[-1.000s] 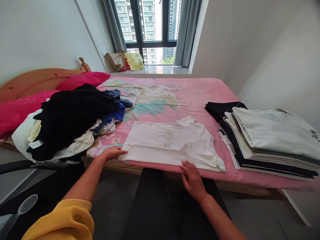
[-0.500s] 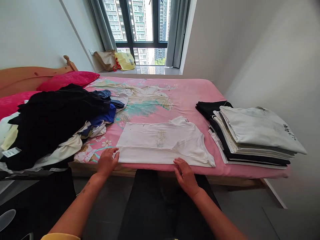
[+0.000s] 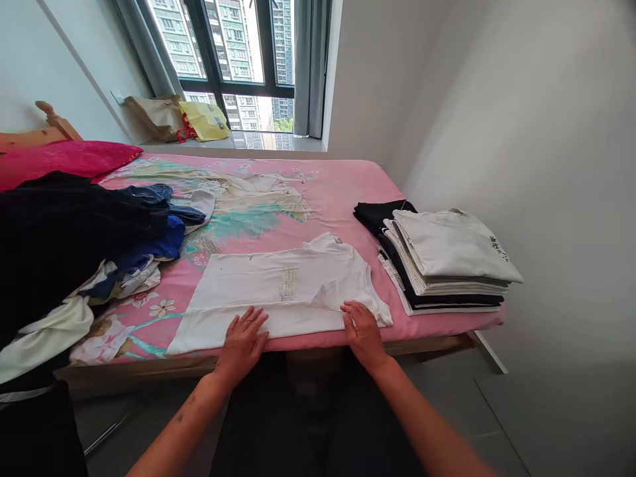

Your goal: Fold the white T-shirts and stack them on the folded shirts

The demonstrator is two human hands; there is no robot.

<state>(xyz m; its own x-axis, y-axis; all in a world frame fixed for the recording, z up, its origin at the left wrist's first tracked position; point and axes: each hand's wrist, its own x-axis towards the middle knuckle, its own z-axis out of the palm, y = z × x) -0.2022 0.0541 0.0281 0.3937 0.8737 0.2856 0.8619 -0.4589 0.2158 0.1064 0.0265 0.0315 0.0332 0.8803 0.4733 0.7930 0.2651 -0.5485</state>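
A white T-shirt (image 3: 253, 281) lies partly folded along the bed's front edge, its collar end to the right and faint gold print near its middle. The strip nearest me is turned over lengthwise. My left hand (image 3: 244, 343) rests on the shirt's near edge, left of its middle, fingers stretched out flat. On the right, near the collar end, my right hand (image 3: 362, 331) touches the same near edge with its fingers extended and slightly bent. Neither hand grips any cloth that I can see.
To the right stands a stack of folded clothes (image 3: 454, 248), white and black. A loose heap of dark clothes (image 3: 64, 232) covers the bed's left side. Beneath everything is a pink floral sheet (image 3: 338, 192). Paper bags (image 3: 159, 116) sit on the windowsill by the wall.
My left hand has moved from the shirt's left corner rightward along its near edge and now lies flat on it. The right hand stays near the collar end. The view has turned right.
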